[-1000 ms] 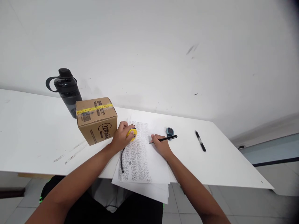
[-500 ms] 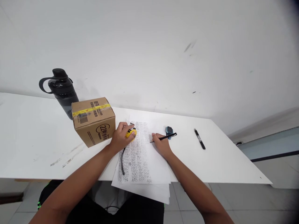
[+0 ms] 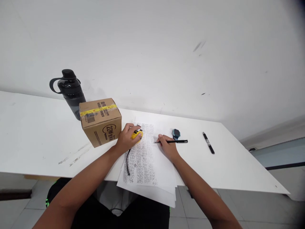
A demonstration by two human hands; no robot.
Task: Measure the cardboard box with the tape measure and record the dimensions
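Note:
My left hand point(image 3: 127, 137) is wrapped round a yellow and black tape measure point(image 3: 137, 135), which rests on the upper left of a written-on sheet of paper point(image 3: 145, 165). A black wrist strap point(image 3: 127, 163) trails from the tape measure down over the page. In my right hand point(image 3: 168, 147) is a slim black pen point(image 3: 180, 141), gripped between thumb and fingers. Its tip is over the right part of the sheet, close to the columns of dark handwriting. Whether the tip touches the paper I cannot tell. More sheets lie underneath, overhanging the table's front edge.
Left of my left hand stands a taped cardboard box point(image 3: 102, 124), with a black bottle point(image 3: 72, 92) behind it. A blue watch point(image 3: 176, 133) lies just beyond my right hand. Another black pen point(image 3: 208, 143) is farther right on the white table point(image 3: 238, 168). A wall runs along the back.
The pen in my right hand has swung from slanting upward to lying nearly level. The whole view has shifted slightly, and my left hand still holds the tape measure.

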